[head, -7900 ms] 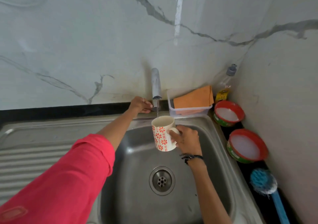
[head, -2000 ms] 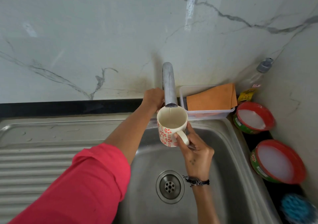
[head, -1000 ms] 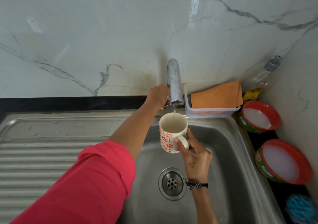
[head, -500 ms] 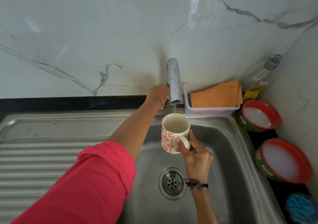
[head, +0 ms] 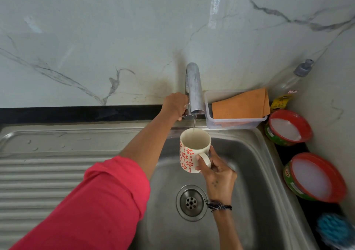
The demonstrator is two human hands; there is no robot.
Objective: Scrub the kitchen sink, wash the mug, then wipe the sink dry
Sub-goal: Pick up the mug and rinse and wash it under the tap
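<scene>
Now: right hand [head: 218, 174] pinches glazed floral mug's [head: 193, 149] looped handle under thin stream; left hand [head: 175, 105] grips chrome tap [head: 194, 90] lever; brushed-steel sink [head: 255, 172].

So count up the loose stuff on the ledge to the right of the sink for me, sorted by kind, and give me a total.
Red-rimmed round tubs: 2, one farther back, one nearer
Clear plastic container: 1
Orange cloth: 1, in that container
Clear bottle with grey cap: 1
Blue scrub brush: 1
Total: 6
</scene>
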